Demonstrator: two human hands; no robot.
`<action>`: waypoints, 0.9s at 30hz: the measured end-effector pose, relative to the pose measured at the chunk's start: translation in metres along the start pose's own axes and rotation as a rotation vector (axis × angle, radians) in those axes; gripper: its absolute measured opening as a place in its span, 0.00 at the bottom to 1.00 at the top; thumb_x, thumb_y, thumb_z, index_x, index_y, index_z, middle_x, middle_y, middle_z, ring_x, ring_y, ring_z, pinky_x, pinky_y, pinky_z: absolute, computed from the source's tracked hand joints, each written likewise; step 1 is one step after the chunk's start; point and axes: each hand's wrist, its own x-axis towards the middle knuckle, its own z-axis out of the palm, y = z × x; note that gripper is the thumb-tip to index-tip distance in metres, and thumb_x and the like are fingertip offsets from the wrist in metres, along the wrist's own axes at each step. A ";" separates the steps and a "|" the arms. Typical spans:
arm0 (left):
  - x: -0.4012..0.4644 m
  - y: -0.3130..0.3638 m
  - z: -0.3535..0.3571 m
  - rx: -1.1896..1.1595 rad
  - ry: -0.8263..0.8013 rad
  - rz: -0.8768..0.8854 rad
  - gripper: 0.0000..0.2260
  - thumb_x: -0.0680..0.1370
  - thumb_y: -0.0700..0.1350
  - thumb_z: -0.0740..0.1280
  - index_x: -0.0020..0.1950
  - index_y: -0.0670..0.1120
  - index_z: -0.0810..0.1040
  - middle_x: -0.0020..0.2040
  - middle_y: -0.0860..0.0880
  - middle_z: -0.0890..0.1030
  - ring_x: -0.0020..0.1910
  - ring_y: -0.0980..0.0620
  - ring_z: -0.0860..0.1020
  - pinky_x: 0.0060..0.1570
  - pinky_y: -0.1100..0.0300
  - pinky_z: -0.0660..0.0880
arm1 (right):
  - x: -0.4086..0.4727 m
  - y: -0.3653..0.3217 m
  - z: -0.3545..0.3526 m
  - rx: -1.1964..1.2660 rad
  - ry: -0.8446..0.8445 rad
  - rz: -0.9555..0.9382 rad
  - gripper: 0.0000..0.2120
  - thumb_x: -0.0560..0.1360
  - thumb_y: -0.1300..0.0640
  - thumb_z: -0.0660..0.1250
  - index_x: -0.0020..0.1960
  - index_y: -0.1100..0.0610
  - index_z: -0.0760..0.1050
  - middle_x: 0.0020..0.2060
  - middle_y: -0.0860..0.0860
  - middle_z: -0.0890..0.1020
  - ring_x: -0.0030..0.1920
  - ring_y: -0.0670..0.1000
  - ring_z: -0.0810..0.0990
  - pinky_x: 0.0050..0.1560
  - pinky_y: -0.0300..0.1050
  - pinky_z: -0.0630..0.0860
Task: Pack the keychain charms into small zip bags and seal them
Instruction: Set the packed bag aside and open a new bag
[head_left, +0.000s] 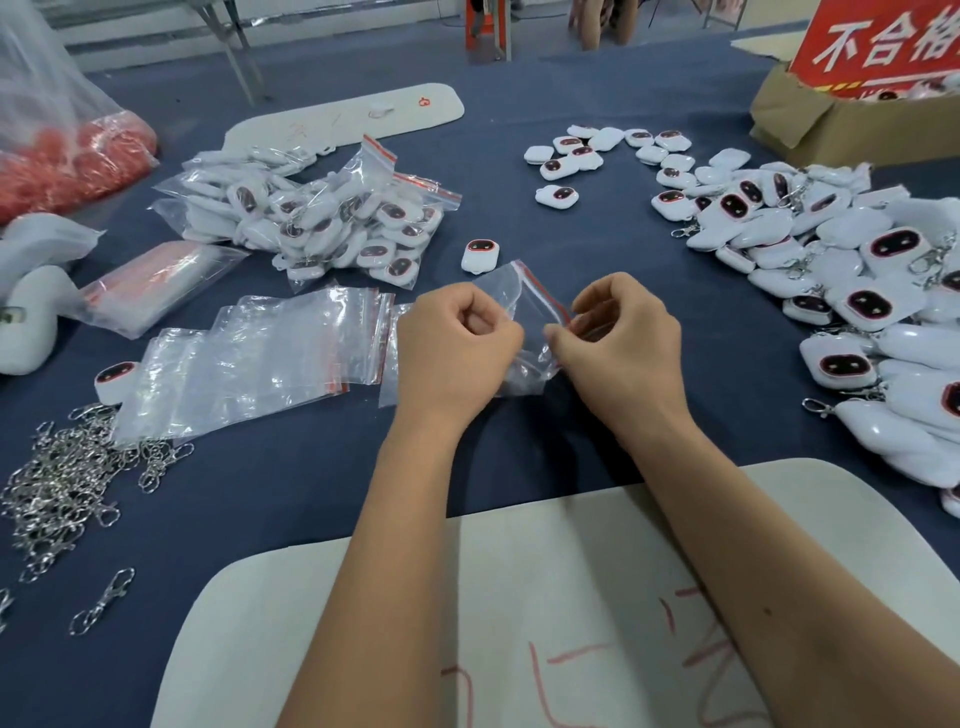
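Looks like a small factory packing bench, not a home. Blue cloth-covered worktable (597, 218) with bulk stock everywhere: heap of identical white charms (852, 270) at 3 o'clock, pile of already bagged ones (322, 218) at 11, stack of empty zip bags (260, 353) at 9, loose metal clasps (67, 478) at 8. Cardboard box (831, 124) with a red Chinese sign (878, 41) at 1 o'clock.

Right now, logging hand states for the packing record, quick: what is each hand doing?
Left hand: fingers curled, pinching the zip bag.
Right hand: fingers curled, pinching the same bag at its red-striped mouth.
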 end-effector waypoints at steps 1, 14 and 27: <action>0.000 0.000 -0.002 0.040 -0.034 0.034 0.04 0.70 0.42 0.70 0.35 0.45 0.79 0.28 0.52 0.76 0.30 0.46 0.78 0.37 0.41 0.82 | -0.001 0.000 0.000 -0.001 -0.020 -0.047 0.09 0.72 0.56 0.78 0.46 0.53 0.78 0.35 0.45 0.82 0.36 0.43 0.81 0.39 0.35 0.77; 0.003 0.016 -0.019 0.184 0.224 0.158 0.05 0.65 0.41 0.72 0.36 0.49 0.78 0.28 0.53 0.77 0.28 0.58 0.74 0.32 0.70 0.69 | 0.007 0.004 0.000 0.076 0.081 0.077 0.13 0.76 0.55 0.73 0.34 0.55 0.78 0.29 0.47 0.81 0.32 0.45 0.78 0.37 0.37 0.73; -0.014 0.017 0.030 0.317 0.058 0.061 0.07 0.71 0.41 0.71 0.47 0.46 0.77 0.45 0.50 0.81 0.46 0.47 0.78 0.46 0.55 0.74 | 0.006 0.005 -0.003 -0.009 -0.015 -0.018 0.09 0.75 0.58 0.73 0.37 0.56 0.80 0.28 0.45 0.80 0.30 0.41 0.76 0.33 0.30 0.68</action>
